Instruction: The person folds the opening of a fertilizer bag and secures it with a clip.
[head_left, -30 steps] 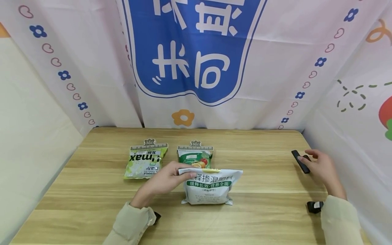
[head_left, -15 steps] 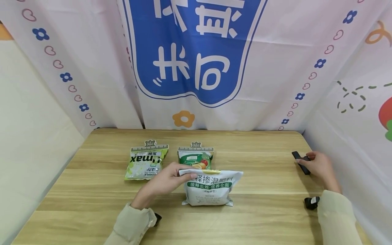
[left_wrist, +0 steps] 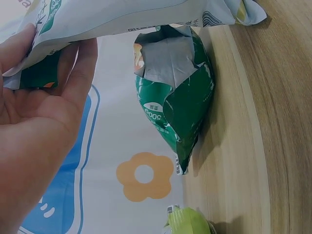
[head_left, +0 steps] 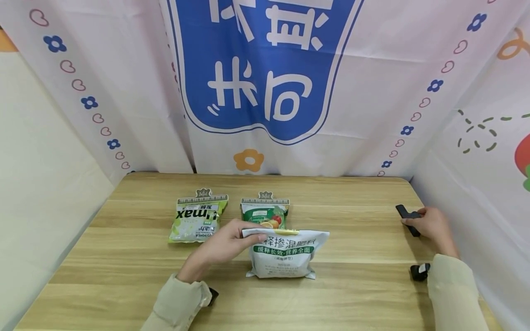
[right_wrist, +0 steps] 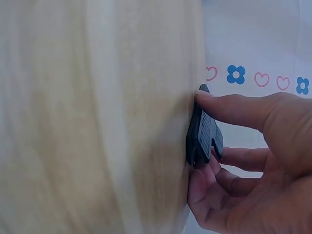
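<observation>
My left hand (head_left: 225,241) pinches the top edge of a white fertilizer bag (head_left: 283,259) printed with black and green lettering; the bag stands upright on the table. From the left wrist view, the thumb is on one face of the bag and the fingers lie behind it. Over at the table's right side, my right hand (head_left: 433,226) holds a black bag clip (head_left: 407,220) with a long flat bar. Close up in the right wrist view, the thumb lies on one end of the clip (right_wrist: 204,131) and the curled fingers are at the other.
Behind the white bag stands a green bag (head_left: 256,215) with fruit pictures, its top under a piano-keyboard clip (head_left: 265,201). Left of it lies a lime-green and white bag (head_left: 194,225) with a similar clip (head_left: 203,198). Printed cloth (head_left: 368,115) surrounds the wooden table (head_left: 348,299).
My right hand has come down slightly and closed its fingers around the black clip. The left hand and the white bag have stayed in place.
</observation>
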Action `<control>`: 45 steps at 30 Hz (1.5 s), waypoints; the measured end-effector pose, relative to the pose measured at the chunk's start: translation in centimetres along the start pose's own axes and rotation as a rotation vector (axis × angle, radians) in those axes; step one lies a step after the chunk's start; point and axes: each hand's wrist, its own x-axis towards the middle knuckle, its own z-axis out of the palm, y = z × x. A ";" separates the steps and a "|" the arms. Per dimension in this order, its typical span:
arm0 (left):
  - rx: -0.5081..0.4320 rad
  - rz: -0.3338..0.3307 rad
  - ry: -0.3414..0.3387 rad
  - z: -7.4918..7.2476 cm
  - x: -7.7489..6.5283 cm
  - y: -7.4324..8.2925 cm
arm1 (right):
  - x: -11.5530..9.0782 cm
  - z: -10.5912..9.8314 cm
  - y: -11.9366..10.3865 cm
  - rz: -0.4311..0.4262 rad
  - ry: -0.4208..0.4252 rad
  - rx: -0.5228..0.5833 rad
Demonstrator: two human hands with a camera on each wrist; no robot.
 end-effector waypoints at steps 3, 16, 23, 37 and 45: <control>0.003 0.005 -0.001 0.0 0.0 0.1 | 0.0 -0.1 0.0 -0.007 0.007 0.003; -0.006 0.002 0.001 0.0 0.0 0.1 | -0.1 -0.2 -0.1 0.031 -0.036 0.023; -0.017 -0.020 0.001 0.0 0.0 0.1 | 0.0 -0.1 0.0 0.023 -0.020 0.025; -0.021 -0.023 -0.002 0.0 0.0 0.1 | 0.2 0.0 -0.6 0.034 -0.091 0.041; -0.028 -0.033 -0.001 0.0 -0.1 0.0 | -0.3 -0.2 -1.3 0.057 -0.121 0.136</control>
